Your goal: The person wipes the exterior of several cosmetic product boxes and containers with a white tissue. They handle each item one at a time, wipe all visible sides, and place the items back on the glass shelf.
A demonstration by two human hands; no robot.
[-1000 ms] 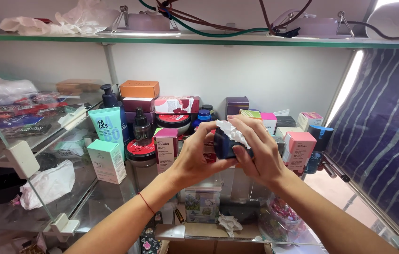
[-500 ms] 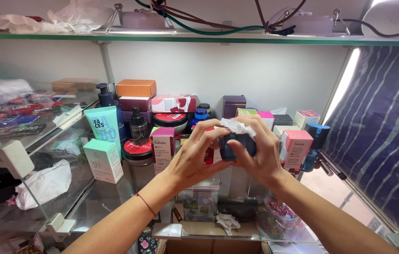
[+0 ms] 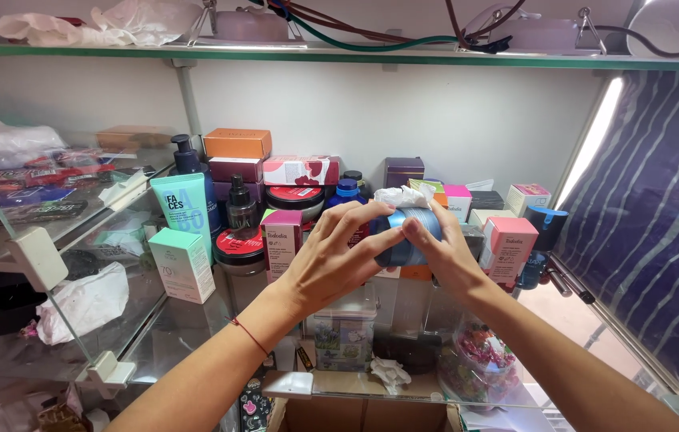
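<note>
A small blue jar (image 3: 408, 237) is held above the glass shelf (image 3: 171, 336), in front of the cosmetic boxes (image 3: 507, 248); the left hand (image 3: 331, 260) and right hand (image 3: 439, 256) are closed around its sides, a white tissue (image 3: 403, 196) pressed on top; it is judged light, rigid and smooth, possibly slippery, best gripped around its body.

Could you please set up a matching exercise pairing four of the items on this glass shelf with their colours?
Things:
1. Container held in both hands
2. Box on top of the stack at the back left
3. Tall tube beside the pump bottle
4. Box to the right of the hands

Colours:
A. Orange
B. Pink
C. Blue
D. Mint green

Pairs: 1-C, 2-A, 3-D, 4-B
</note>
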